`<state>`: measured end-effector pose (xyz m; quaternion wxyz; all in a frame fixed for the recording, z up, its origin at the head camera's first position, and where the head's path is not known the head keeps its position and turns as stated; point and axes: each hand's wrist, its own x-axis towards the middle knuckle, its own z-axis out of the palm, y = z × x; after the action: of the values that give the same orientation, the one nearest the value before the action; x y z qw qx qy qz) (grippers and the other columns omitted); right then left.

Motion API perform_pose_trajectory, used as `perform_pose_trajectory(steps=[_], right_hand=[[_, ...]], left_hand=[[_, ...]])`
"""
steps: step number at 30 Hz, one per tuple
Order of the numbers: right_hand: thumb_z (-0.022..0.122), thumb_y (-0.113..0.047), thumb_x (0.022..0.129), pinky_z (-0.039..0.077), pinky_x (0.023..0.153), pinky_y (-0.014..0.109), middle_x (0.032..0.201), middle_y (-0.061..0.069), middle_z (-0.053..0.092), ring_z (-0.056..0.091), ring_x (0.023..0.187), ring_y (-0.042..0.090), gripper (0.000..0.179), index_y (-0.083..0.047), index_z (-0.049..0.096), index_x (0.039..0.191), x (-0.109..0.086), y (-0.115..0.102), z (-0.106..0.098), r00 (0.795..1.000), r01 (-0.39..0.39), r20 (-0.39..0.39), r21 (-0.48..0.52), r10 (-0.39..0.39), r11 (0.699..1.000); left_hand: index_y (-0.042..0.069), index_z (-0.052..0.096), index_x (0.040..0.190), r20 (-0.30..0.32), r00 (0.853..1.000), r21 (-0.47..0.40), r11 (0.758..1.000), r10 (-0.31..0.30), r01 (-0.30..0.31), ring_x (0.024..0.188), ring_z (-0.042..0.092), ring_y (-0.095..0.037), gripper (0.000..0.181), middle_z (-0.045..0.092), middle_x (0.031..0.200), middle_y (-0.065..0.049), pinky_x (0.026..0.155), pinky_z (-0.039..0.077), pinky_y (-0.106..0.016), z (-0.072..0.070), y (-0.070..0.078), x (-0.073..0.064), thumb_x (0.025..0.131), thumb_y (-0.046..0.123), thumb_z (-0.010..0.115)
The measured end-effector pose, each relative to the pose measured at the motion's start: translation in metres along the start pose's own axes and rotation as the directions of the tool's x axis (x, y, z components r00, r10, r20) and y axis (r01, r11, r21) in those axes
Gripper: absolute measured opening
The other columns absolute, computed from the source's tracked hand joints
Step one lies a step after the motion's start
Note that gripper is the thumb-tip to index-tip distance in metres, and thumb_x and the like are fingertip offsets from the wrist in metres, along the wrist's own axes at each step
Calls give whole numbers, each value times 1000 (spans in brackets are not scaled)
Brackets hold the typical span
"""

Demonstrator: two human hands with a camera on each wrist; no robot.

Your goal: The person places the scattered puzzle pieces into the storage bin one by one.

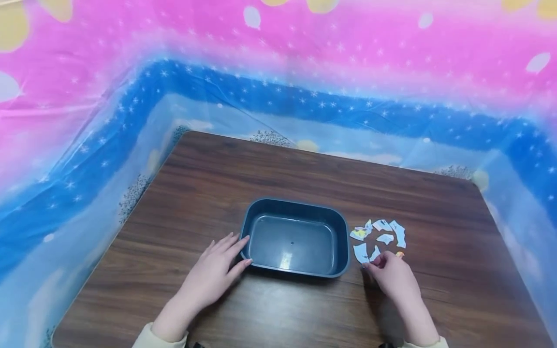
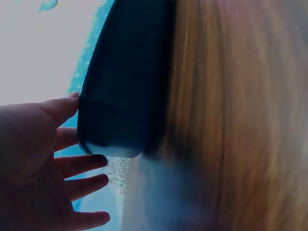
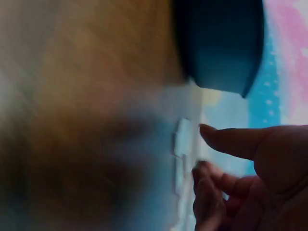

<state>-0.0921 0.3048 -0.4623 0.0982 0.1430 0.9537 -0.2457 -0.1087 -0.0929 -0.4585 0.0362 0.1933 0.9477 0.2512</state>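
A dark blue plastic bin stands empty in the middle of the brown wooden table. My left hand lies flat on the table, its straight fingers touching the bin's left wall; the left wrist view shows the hand against the bin. Several torn paper scraps lie just right of the bin. My right hand is at their near edge, fingers curled down onto them. In the right wrist view its thumb and fingers stand apart with nothing between them, next to a scrap.
A pink and blue starred plastic sheet hangs round the table's far and side edges. Bare wood shows left of the bin, behind it and at the far right. The table's near edge is at my sleeves.
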Motion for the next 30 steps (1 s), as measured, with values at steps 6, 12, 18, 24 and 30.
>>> perform_pose_trajectory(steps=[6, 12, 18, 24, 30], right_hand=[[74, -41, 91, 48, 61, 40, 86, 13, 63, 58, 76, 27, 47, 2, 57, 99, 3, -1, 15, 989, -150, -3, -23, 149, 988], [70, -24, 96, 50, 76, 50, 94, 21, 64, 59, 85, 33, 32, 5, 59, 101, 9, 1, 17, 991, -133, -7, 9, 133, 991], [72, -16, 95, 48, 71, 44, 87, 15, 59, 56, 82, 30, 24, 2, 56, 98, 6, -1, 15, 995, -103, 18, 69, 102, 992], [67, -14, 98, 47, 65, 37, 92, 16, 63, 61, 79, 27, 21, 1, 55, 107, -1, -15, -6, 995, 26, -103, 147, -11, 989], [64, -12, 100, 48, 63, 35, 101, 17, 70, 62, 79, 27, 21, 1, 64, 117, 7, -77, -30, 942, 250, -263, 135, -209, 959]], left_hand=[[7, 54, 148, -41, 999, -38, 999, -11, 10, 149, 33, -36, 56, 41, 158, -16, 117, 27, -63, 5, 0, -3, 102, 38, 63], [9, 52, 149, -10, 999, -81, 996, -42, 42, 151, 28, -33, 57, 38, 160, -14, 118, 27, -62, 7, -1, -3, 102, 40, 62], [9, 51, 150, -15, 1000, -88, 996, -25, 24, 151, 27, -31, 58, 38, 160, -15, 117, 28, -61, 8, -4, -3, 102, 39, 62], [9, 44, 155, -35, 999, -20, 1000, 7, -8, 152, 25, -30, 63, 33, 162, -14, 117, 28, -61, 15, -6, -6, 103, 42, 59], [10, 37, 158, -57, 998, 29, 1000, 2, -1, 153, 23, -27, 68, 30, 164, -10, 118, 28, -60, 18, -7, -10, 103, 46, 56]])
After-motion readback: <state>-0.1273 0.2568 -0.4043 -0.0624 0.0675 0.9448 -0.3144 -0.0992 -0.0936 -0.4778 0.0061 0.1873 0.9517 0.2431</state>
